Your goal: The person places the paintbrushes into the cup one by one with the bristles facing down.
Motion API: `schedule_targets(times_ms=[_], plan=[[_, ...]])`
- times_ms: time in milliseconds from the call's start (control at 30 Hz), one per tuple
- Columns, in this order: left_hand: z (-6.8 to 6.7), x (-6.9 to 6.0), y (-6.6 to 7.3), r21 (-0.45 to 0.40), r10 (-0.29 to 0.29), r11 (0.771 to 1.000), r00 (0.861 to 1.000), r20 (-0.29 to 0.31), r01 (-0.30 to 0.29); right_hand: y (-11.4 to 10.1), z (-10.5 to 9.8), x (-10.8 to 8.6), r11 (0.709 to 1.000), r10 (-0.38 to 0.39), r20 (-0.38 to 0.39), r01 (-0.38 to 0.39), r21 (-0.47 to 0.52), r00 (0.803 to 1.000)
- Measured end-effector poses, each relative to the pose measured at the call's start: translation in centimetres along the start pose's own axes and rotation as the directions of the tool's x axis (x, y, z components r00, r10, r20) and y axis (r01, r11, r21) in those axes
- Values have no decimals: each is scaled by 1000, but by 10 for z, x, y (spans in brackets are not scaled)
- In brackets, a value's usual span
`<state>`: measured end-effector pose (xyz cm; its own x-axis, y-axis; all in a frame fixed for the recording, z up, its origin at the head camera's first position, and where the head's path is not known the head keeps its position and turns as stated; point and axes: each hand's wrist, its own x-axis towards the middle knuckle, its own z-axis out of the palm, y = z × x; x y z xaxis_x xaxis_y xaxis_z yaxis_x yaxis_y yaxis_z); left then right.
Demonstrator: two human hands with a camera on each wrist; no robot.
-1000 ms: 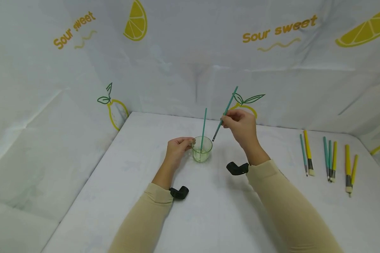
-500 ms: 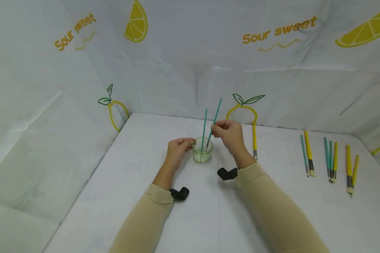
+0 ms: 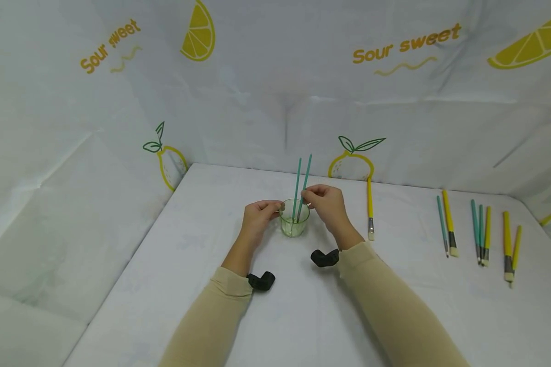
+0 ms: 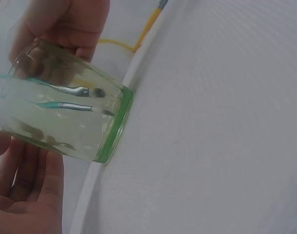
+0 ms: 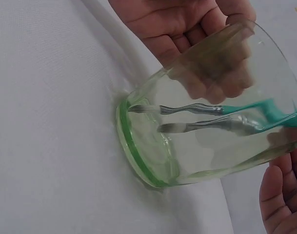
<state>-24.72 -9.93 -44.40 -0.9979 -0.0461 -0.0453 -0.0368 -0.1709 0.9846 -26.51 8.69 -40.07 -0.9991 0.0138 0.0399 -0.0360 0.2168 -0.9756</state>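
Note:
A clear glass with a green base (image 3: 294, 230) stands on the white table, my left hand (image 3: 255, 220) gripping its rim from the left. One teal brush (image 3: 296, 188) leans inside it, bristles down. With thumb and fingertips my right hand (image 3: 328, 204) pinches a second teal brush (image 3: 307, 173) at the right side of the rim, its bristle end inside the glass. Both wrist views show the two bristle tips (image 4: 103, 111) (image 5: 138, 108) through the glass wall; in the right wrist view one tip sits slightly higher above the base than the other.
A yellow brush (image 3: 370, 204) lies right of my right hand. Farther right are a teal and yellow pair (image 3: 448, 219), a group of three (image 3: 481, 229) and two yellow brushes (image 3: 507, 244). Behind the table (image 3: 165, 285) hangs a lemon-printed cloth (image 3: 257, 127).
My right hand has moved left and down, bringing the second teal brush from beside the glass into it. The yellow brush behind that hand has come into view. My left hand has stayed at the rim.

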Motion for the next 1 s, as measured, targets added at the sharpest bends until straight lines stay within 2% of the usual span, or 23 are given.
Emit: schedule_targets(times_ms=[333,567,1000], plan=[[-1,-2,5,-9,-16,1000,1000,27,16,8,5,-3,999,29,33,-30,23,999],[-2,-1,6,4,-27,1000,999,36,27,9,6,-3,999,45,48,-45,4,998],[1,-4,3,-18,16,1000,1000,5,-16,9,7,-2,999,33,82,-33,3,996]])
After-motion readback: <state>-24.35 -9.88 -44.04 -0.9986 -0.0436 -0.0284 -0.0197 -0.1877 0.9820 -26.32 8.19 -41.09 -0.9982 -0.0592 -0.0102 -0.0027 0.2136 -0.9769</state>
